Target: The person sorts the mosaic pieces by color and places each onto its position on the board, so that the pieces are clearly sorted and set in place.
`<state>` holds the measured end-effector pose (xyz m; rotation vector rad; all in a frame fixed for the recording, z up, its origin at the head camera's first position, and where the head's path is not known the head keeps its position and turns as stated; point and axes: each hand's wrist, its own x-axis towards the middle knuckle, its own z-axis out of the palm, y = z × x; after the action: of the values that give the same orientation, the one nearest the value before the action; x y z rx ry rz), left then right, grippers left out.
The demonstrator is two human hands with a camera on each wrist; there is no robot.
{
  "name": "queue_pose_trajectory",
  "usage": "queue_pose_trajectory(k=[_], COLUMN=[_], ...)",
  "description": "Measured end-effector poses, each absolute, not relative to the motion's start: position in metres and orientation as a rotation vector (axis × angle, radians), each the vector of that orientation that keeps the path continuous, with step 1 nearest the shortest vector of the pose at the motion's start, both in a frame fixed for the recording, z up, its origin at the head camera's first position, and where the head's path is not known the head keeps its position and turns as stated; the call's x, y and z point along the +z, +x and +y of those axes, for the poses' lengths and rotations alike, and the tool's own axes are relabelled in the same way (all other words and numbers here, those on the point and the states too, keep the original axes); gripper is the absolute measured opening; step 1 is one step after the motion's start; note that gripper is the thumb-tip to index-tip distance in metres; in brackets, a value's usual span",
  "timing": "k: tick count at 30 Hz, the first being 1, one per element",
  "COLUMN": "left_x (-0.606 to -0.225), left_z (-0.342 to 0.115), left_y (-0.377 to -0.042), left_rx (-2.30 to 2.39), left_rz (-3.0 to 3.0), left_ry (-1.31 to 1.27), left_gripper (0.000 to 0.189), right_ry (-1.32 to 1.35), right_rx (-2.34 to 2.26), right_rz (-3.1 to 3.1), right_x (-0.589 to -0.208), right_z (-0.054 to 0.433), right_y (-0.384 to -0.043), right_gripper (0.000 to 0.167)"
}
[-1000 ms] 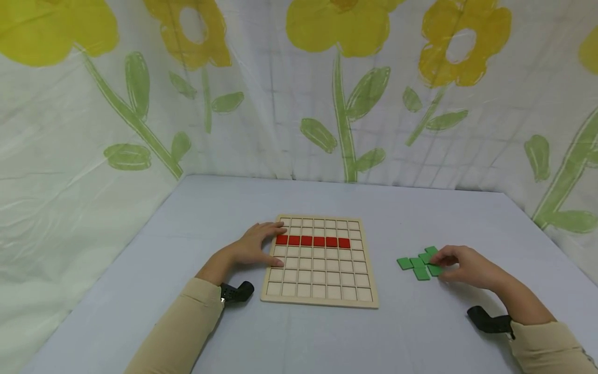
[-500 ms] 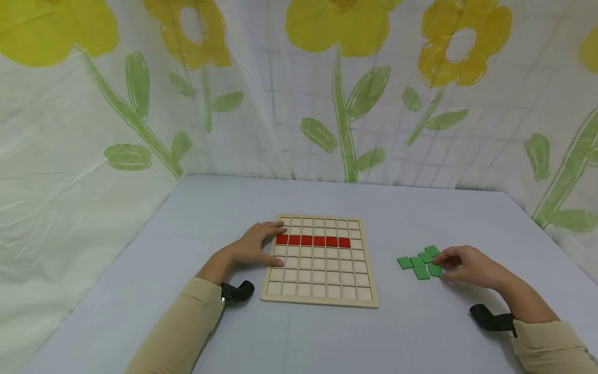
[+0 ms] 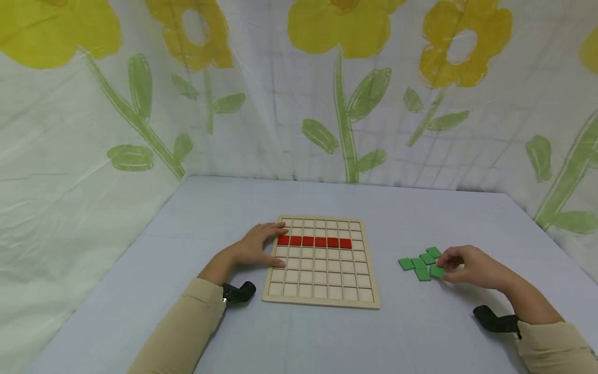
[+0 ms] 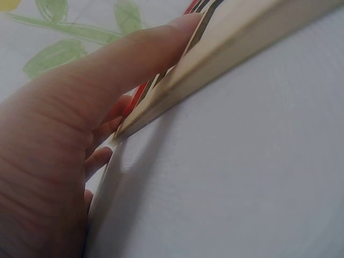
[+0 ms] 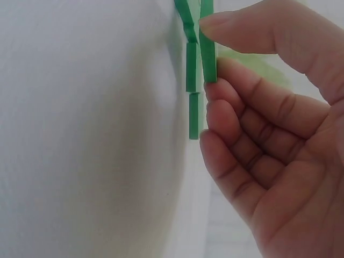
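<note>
A wooden grid board (image 3: 322,302) lies on the table, with a row of red tiles (image 3: 320,242) set in its third row from the back. My left hand (image 3: 254,244) rests at the board's left edge, fingers spread; in the left wrist view, the thumb (image 4: 161,51) lies on top of the frame. To the right of the board, my right hand (image 3: 474,267) pinches a green tile (image 5: 208,54) between thumb and fingers. That tile is tilted and partly off the table, beside a small cluster of loose green tiles (image 3: 422,274).
The table (image 3: 224,332) has a white cover. Behind it hangs a white curtain (image 3: 252,145) printed with yellow flowers and green leaves. A black wrist device (image 3: 495,319) sits on the right wrist, another wrist device (image 3: 239,292) on the left.
My right hand has drawn slightly right and now tilts up the nearest-right green tile of the cluster. The left hand and the board stay in place.
</note>
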<state>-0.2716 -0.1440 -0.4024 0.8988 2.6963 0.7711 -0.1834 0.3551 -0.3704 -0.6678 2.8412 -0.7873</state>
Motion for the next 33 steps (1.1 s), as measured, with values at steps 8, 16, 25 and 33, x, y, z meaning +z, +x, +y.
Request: queue_pose_trajectory(k=[8,16,25,33], left_x=[-0.405,-0.408,-0.407,-0.406], left_z=[-0.144,-0.143,-0.144,-0.144], left_y=[-0.272,-0.273,-0.273,-0.273], left_rx=[0.789,0.794,0.773,0.784], left_rz=[2.694,2.698,2.709,2.705], left_ry=[0.89,0.892,0.898,0.903], left_gripper=[0.088,0.087,0.086,0.087], right_ry=[-0.673,-0.663,-0.709,-0.702], right_rx=[-0.795,-0.796,-0.805,-0.798], right_rz=[2.81,2.81,2.791,2.761], right_x=[-0.368,-0.364,-0.359,-0.355], right_z=[0.348,0.332,0.307,0.285], right_y=[-0.186,-0.194,-0.207,-0.221], right_gripper=[0.02,0.022,0.022,0.018])
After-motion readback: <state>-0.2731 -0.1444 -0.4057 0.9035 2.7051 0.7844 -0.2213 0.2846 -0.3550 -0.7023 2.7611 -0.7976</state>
